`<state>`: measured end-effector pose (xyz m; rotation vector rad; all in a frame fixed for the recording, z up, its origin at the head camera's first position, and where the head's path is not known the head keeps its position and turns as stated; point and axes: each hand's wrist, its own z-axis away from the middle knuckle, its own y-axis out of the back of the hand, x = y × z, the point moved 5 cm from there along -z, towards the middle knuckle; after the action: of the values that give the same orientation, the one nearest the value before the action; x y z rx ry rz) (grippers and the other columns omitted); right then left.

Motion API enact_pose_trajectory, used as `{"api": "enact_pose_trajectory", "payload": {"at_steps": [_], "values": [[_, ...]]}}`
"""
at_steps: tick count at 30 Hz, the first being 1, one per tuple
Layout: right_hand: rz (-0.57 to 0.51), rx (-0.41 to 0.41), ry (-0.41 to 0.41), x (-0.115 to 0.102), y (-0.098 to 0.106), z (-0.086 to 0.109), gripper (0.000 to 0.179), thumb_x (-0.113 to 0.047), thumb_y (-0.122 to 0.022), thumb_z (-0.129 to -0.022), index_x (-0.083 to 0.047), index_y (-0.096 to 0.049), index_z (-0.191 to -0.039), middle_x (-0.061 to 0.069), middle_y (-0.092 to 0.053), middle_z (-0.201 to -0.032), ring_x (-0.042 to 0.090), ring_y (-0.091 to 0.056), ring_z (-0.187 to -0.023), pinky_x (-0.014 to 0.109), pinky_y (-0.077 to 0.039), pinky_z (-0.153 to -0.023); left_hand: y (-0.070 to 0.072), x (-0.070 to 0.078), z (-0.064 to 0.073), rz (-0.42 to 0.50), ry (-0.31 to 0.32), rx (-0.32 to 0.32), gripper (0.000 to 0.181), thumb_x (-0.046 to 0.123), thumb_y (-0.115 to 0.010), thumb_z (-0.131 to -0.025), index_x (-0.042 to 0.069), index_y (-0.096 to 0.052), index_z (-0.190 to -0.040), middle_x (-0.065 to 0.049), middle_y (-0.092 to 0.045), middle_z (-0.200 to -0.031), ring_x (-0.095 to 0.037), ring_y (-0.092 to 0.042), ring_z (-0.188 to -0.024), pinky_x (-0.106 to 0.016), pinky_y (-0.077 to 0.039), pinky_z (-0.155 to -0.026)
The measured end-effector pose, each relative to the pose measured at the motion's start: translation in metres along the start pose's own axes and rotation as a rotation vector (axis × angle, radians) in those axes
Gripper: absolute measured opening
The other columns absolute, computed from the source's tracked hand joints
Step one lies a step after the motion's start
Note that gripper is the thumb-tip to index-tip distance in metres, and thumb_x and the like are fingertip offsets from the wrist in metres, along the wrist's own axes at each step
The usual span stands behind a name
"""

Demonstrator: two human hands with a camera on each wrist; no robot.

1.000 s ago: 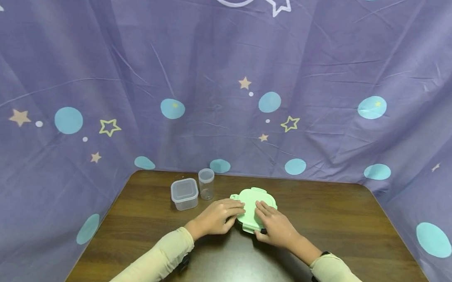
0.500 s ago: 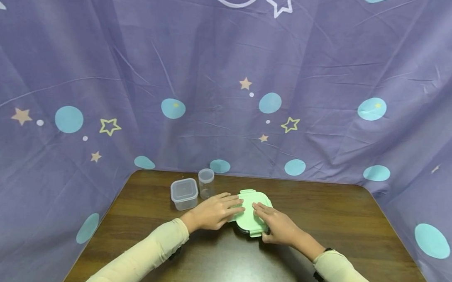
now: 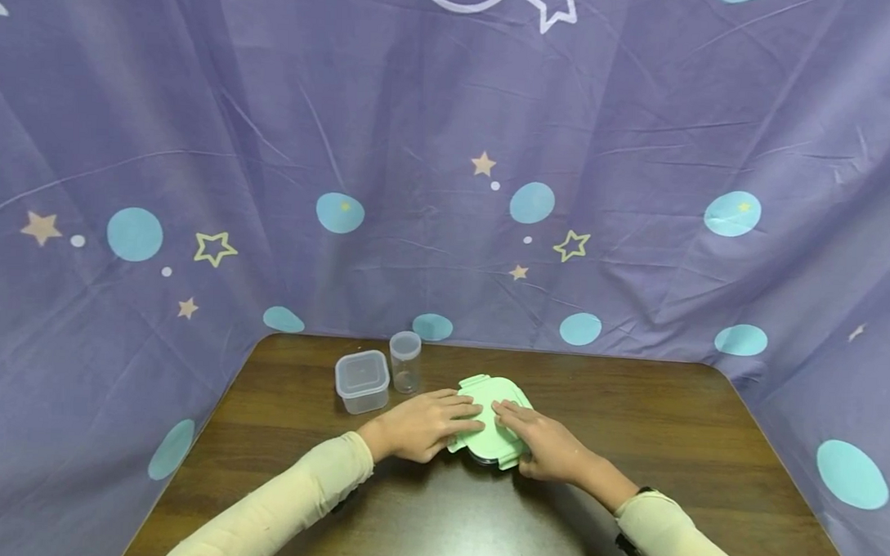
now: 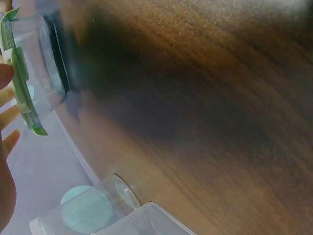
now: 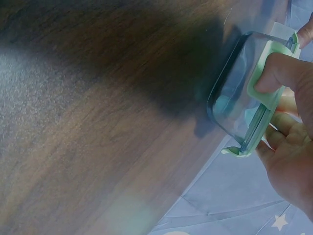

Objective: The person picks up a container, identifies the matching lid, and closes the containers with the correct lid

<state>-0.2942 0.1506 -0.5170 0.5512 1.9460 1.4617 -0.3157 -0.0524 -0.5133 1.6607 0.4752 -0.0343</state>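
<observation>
A clear glass food container (image 5: 232, 81) with a light green clip-on lid (image 3: 494, 394) sits on the table between both hands. My left hand (image 3: 421, 424) lays its fingers across the left part of the lid, its thumb at the lid's side flap in the left wrist view. From the right, my right hand (image 3: 549, 447) holds the container, fingers over the lid and thumb (image 5: 276, 73) pressed on a side flap. That flap (image 5: 259, 78) hangs down along the glass wall. Other flaps (image 5: 237, 151) stick outward from the lid.
Left of the container stand a square clear plastic box (image 3: 363, 381) with a lid and a slim clear plastic jar (image 3: 405, 362) with a cap. The brown wooden table (image 3: 630, 448) ends at a purple patterned curtain (image 3: 449, 147) behind.
The food container has turned counterclockwise, seen from above, with its lid. My left fingers have moved onto the lid's left flap side; the right hand has stayed near the lid's right side.
</observation>
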Motion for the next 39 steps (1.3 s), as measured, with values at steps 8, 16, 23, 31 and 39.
{"api": "enact_pose_trajectory", "payload": {"at_steps": [8,16,23,31,39], "values": [[-0.012,0.008,0.013,-0.001,0.002,0.000,0.095,0.001,-0.077,-0.065,-0.001,-0.041,-0.153,0.023,-0.050,-0.152,0.038,-0.052,-0.139,0.047,-0.058,-0.095,0.000,0.001,0.004,0.046,0.007,0.021,0.052,0.031,-0.062,-0.098,0.019,-0.054,-0.148,-0.006,-0.055,-0.152,-0.024,-0.052,-0.141,-0.042,-0.042,-0.119],[0.005,0.041,0.035,0.000,0.003,0.000,0.096,0.010,-0.073,-0.062,0.001,-0.042,-0.152,0.025,-0.052,-0.149,0.039,-0.054,-0.136,0.051,-0.053,-0.104,0.002,0.004,0.003,0.062,-0.013,0.089,0.050,0.037,-0.063,-0.099,0.016,-0.059,-0.144,-0.009,-0.059,-0.147,-0.027,-0.056,-0.137,-0.041,-0.046,-0.115],[0.014,0.039,0.030,0.001,0.003,-0.001,0.095,0.015,-0.071,-0.064,0.000,-0.042,-0.152,0.025,-0.053,-0.149,0.040,-0.053,-0.137,0.052,-0.052,-0.105,-0.003,0.008,0.001,0.068,-0.039,0.168,0.048,0.039,-0.065,-0.098,0.014,-0.063,-0.139,-0.010,-0.062,-0.143,-0.026,-0.059,-0.134,-0.038,-0.045,-0.116],[0.034,0.057,0.034,0.000,0.001,0.000,0.093,0.017,-0.070,-0.065,0.000,-0.042,-0.152,0.025,-0.052,-0.149,0.040,-0.053,-0.137,0.052,-0.050,-0.107,-0.010,0.009,0.003,0.122,-0.021,0.256,0.048,0.037,-0.068,-0.096,0.013,-0.065,-0.137,-0.010,-0.064,-0.140,-0.027,-0.060,-0.132,-0.039,-0.046,-0.114],[-0.041,0.006,0.053,0.001,0.004,0.002,0.090,0.008,-0.076,-0.069,-0.001,-0.042,-0.152,0.025,-0.048,-0.153,0.042,-0.049,-0.140,0.054,-0.051,-0.106,-0.011,0.011,0.004,0.122,-0.017,0.308,0.050,0.038,-0.070,-0.092,0.012,-0.067,-0.134,-0.009,-0.066,-0.138,-0.025,-0.063,-0.129,-0.037,-0.049,-0.112]]}}
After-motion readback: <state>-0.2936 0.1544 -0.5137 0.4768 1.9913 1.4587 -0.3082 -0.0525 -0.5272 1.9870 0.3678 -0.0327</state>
